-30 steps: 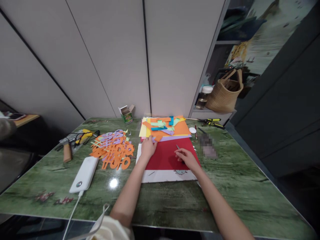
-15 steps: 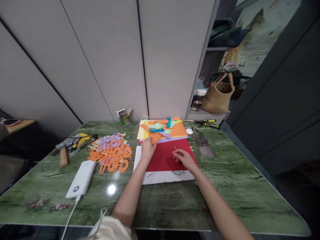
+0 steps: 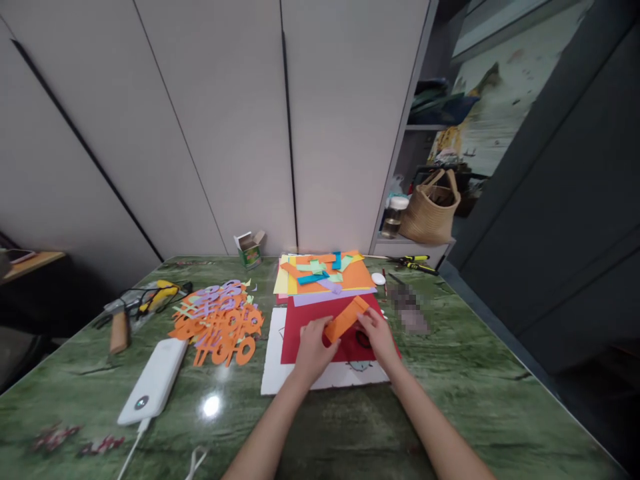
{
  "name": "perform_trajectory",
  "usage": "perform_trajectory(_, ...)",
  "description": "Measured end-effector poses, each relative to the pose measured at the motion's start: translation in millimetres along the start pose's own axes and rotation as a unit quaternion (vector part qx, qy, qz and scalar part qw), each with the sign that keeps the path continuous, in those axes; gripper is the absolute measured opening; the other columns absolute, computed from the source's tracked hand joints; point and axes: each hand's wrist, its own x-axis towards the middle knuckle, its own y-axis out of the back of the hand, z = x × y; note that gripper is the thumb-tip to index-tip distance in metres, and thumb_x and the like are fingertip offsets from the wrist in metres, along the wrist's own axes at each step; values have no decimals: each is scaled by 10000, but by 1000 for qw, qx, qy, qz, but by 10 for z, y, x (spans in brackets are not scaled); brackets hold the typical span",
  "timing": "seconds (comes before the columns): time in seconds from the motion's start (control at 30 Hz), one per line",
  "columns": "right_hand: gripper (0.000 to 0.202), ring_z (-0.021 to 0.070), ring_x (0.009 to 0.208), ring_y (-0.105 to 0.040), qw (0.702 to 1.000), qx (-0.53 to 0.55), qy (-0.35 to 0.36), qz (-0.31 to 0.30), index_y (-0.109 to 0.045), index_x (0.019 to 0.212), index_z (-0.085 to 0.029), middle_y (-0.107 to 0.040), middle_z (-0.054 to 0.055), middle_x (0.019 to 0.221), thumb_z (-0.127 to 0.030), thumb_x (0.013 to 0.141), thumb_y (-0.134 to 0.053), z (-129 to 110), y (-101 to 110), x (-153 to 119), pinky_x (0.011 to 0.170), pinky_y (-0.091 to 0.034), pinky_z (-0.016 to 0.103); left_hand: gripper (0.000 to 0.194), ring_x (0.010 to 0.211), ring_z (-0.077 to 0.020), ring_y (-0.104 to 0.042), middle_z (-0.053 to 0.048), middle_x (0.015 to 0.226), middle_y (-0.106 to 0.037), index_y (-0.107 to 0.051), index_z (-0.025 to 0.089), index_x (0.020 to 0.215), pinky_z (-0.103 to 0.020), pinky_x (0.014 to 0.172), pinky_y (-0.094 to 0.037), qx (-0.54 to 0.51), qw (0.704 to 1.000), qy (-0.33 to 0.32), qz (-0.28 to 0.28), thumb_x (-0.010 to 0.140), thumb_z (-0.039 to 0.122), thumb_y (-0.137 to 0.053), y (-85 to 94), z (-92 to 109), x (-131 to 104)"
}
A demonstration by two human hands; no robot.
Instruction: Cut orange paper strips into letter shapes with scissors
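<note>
An orange paper strip [image 3: 345, 320], folded or creased, is stretched at a slant between my two hands above a red sheet [image 3: 305, 333]. My left hand [image 3: 316, 350] pinches its lower left end. My right hand [image 3: 379, 337] is closed on its upper right end. Under that hand a dark looped handle [image 3: 363, 339] shows, seemingly of small scissors; the blades are hidden. Beneath the red sheet lies white paper [image 3: 274, 363] with drawn lines. Just beyond, folded paper strips [image 3: 316, 267] in orange, green, blue and purple rest on coloured sheets [image 3: 281, 283].
Left of the sheets spreads a pile of orange and purple paper cutouts [image 3: 225, 320]. A white power bank [image 3: 155, 377] with a cable, a yellow-handled tool [image 3: 163, 293] and a small open box [image 3: 249, 250] stand around it. Pliers [image 3: 417, 265] and a white round object [image 3: 379, 279] lie right.
My left hand has drawn an orange strip from the coloured stack toward me over the red sheet. My right hand now grips its other end. The view has tilted up slightly.
</note>
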Motion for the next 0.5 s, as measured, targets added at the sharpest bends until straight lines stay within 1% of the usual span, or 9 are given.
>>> perform_trajectory(0.1,271,139,544,-522,1000,-5,-7,-25,-521,772,-180,-564,-4,603,-442,705,-538,-20,7,-12,520,-411,246,525,1035,-241,-465,-79,1109,-537,-475,228,1120,-416,896,-305,-52,998,7,-18,631,345,-626,44,17,-6)
perform_trajectory(0.2,258,124,523,-501,997,-19,-19,-70,-565,824,-170,-560,-18,584,-379,674,-591,-52,-35,-52,513,-388,228,409,991,-206,-499,-86,1075,-553,-502,207,1084,-358,851,-365,-164,985,59,-9,710,367,-543,49,-36,34)
perform_trajectory(0.27,271,125,560,-510,993,-37,-20,-108,-579,870,-168,-576,-15,620,-333,657,-615,-75,-79,-89,551,-390,229,328,904,-180,-537,-79,987,-586,-548,183,994,-311,781,-405,-244,964,108,3,723,366,-525,25,-100,70)
perform_trajectory(0.33,242,118,555,-498,986,-79,-15,-149,-578,864,-173,-567,-22,623,-322,674,-596,-85,-121,-122,546,-377,224,277,775,-157,-558,-61,854,-608,-581,160,874,-272,684,-422,-312,938,153,6,700,374,-549,-4,-164,96)
perform_trajectory(0.43,187,106,496,-450,976,-134,-5,-169,-570,808,-176,-517,-37,563,-323,692,-575,-65,-156,-146,487,-332,211,260,586,-111,-518,-20,670,-581,-590,141,741,-230,555,-391,-382,904,191,-15,660,389,-584,-24,-221,106)
perform_trajectory(0.5,171,110,508,-453,974,-144,3,-173,-561,786,-175,-517,-30,582,-319,696,-571,-34,-159,-143,487,-332,213,264,529,-95,-486,-4,599,-551,-588,133,697,-217,520,-366,-403,892,202,-30,647,393,-595,-22,-234,102)
